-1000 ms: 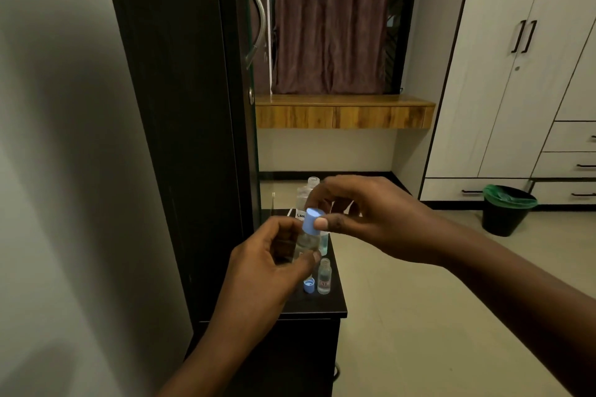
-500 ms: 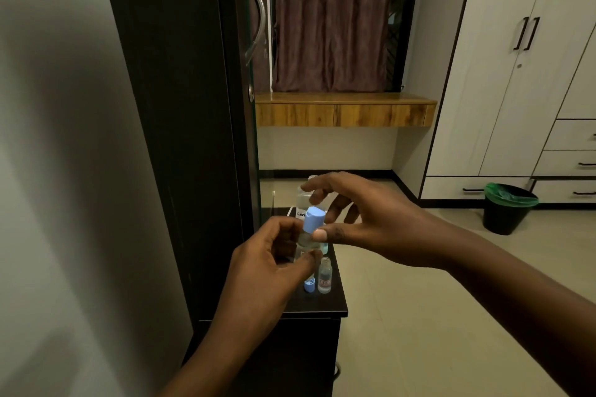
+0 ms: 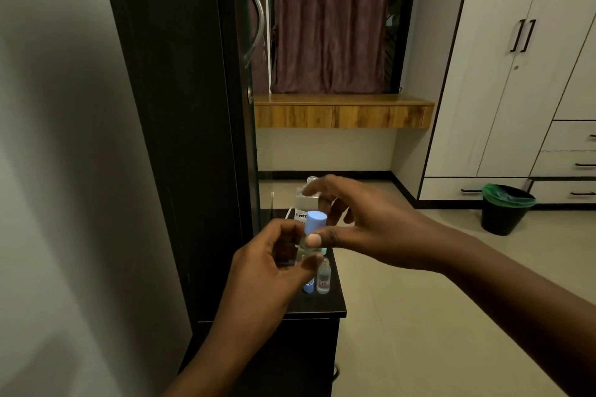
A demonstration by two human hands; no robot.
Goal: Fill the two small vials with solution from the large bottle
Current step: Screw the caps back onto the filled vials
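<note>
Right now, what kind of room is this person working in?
Most likely a bedroom at home, not a lab. There is a white wardrobe with drawers, a curtain over a wooden ledge, and a lined bin on the floor.

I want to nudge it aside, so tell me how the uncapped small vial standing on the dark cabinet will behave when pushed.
The small vial looks tall and narrow, so it would probably tip rather than slide. It stands uncapped, so tipping might spill any contents. It sits near the dark cabinet edge, so it could fall off.
</note>
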